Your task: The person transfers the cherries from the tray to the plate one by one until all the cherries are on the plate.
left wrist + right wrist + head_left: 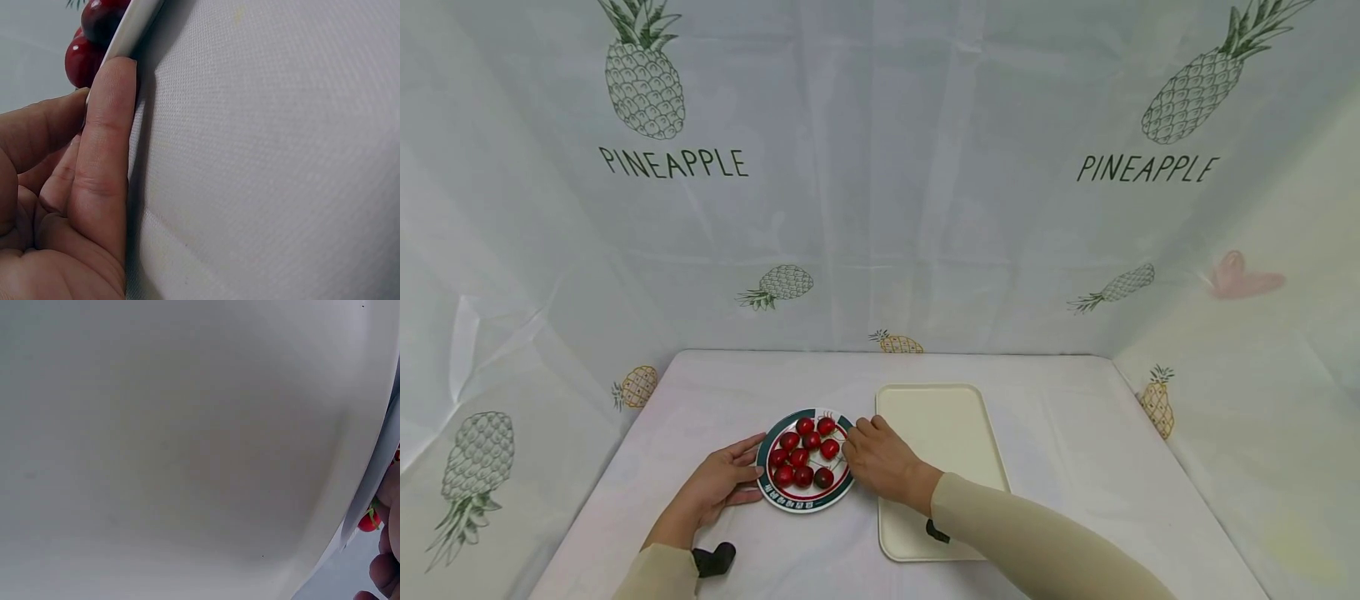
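Note:
A round white plate [800,502] with a dark green rim band and red ring holds several red cherries [799,457], some with thin stems. At its left edge, my left hand [718,479] grips the rim; the left wrist view shows fingertips on both sides of the plate's edge [134,31], below dark red cherries [84,60]. My right hand [880,460] is at the plate's right edge, fingers bent, close to cherries and stems. In the right wrist view, a red cherry with green on it [370,520] is beside my fingers [386,575]. What those fingertips hold is hidden.
A cream rectangular tray [936,425] lies right of the plate, partly under my right forearm [1037,533]. A white cloth [1075,450] covers the table. Pineapple-printed sheets [880,208] hang behind and at both sides.

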Tool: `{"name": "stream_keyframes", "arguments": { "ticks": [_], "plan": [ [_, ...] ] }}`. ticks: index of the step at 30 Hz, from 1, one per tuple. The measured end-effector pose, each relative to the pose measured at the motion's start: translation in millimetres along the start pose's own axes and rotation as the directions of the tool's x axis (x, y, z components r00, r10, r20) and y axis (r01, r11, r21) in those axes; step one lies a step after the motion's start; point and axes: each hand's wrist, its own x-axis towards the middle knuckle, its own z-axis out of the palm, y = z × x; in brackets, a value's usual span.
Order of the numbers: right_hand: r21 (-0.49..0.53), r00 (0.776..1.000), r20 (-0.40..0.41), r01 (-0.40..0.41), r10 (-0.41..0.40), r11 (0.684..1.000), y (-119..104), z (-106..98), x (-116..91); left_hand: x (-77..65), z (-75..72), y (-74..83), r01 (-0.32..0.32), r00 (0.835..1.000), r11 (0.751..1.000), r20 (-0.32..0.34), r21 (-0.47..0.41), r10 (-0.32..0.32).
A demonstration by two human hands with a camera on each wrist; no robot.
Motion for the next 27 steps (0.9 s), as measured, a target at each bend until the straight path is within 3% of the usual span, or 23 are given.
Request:
{"name": "stream_keyframes", "arguments": {
  "ticks": [19,24,27],
  "plan": [
    [0.135,0.991,-0.024,-0.127,0.131,0.983,7,2,-7,7.4,-2.3,4.1,0.035,0.999,0.999,-0.012,0.04,-0.034],
    [0.188,0.979,-0.052,-0.186,0.199,0.964,17,3,-16,5.0,-2.7,9.5,0.038,0.999,0.994,-0.008,0.1,-0.038],
    [0.24,0.963,-0.083,-0.232,0.258,0.943,23,6,-24,1.2,-5.0,14.2,0.028,1.0,0.974,-0.01,0.224,-0.026]
  ]
}}
